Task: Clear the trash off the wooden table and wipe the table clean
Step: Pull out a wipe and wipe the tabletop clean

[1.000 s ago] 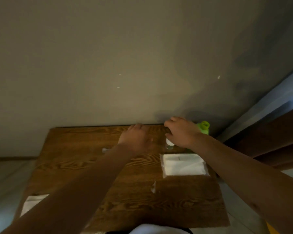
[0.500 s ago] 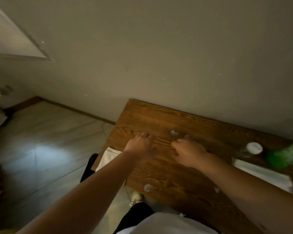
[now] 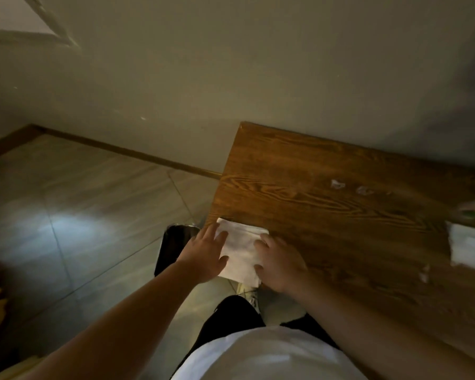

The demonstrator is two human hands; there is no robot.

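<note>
Dim, warm light; pale glare on floor (image 3: 74,223); blurred, warped edges.

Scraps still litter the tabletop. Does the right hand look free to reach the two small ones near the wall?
Probably yes. The right hand rests on the white napkin, and only bare wooden table lies between it and the scraps.

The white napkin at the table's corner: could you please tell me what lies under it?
The white napkin overhangs the wooden table corner; a dark bin stands below. Both hands cover its sides.
</note>
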